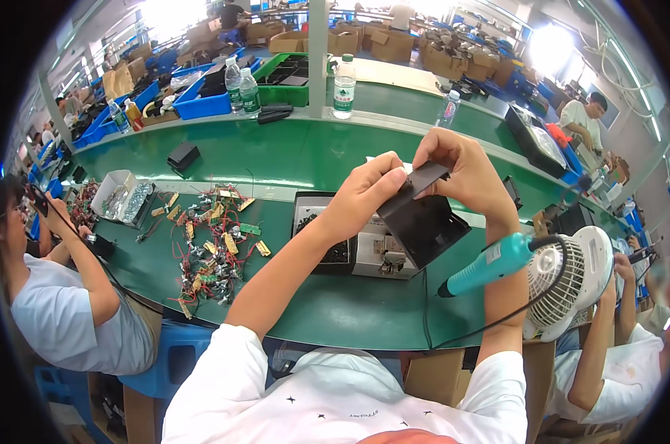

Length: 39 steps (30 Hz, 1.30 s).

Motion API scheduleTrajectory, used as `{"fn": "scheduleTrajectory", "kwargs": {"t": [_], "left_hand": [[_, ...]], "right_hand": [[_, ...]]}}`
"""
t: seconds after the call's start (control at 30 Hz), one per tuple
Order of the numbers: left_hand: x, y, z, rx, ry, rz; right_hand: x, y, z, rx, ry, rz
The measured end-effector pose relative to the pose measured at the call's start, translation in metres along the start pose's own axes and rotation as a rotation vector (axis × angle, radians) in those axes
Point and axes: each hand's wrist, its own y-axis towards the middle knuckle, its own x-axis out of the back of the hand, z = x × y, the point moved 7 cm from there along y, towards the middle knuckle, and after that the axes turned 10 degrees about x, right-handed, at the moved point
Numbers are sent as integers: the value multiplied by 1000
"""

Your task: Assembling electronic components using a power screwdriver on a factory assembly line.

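Above the bench, my left hand [366, 191] and my right hand [461, 169] are both closed on a black plastic casing [424, 231]. Its open, hollow side hangs tilted below my fingers. A narrow black strip-like part [428, 176] lies along the casing's upper edge, between my thumbs and fingertips; whether it is joined to the casing I cannot tell. Beneath the casing sits a parts tray [359, 272], partly hidden by it, with small black pieces at its left and metal parts at its right. A teal electric screwdriver [490, 263] hangs near my right forearm.
A heap of small circuit boards with red wires [220, 240] covers the bench [313, 300] at left, beside a white box of screws [119, 177]. A white fan [560, 277] stands at right. Bottles [344, 89] line the far ledge. Co-workers [76, 303] sit on both sides.
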Motion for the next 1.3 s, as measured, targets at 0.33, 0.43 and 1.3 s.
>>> {"fn": "scheduleTrajectory", "kwargs": {"t": [0.33,0.43,1.3], "left_hand": [[7,-10,-9,-193,-245,-314],[-3,-13,-22,-295,-146,-308],[-7,-50,-13,254,-630,-210]], "right_hand": [[-19,-34,40,449,-425,-119],[-34,-42,35,464,-463,-187],[-4,-92,-12,231,141,-563]]}}
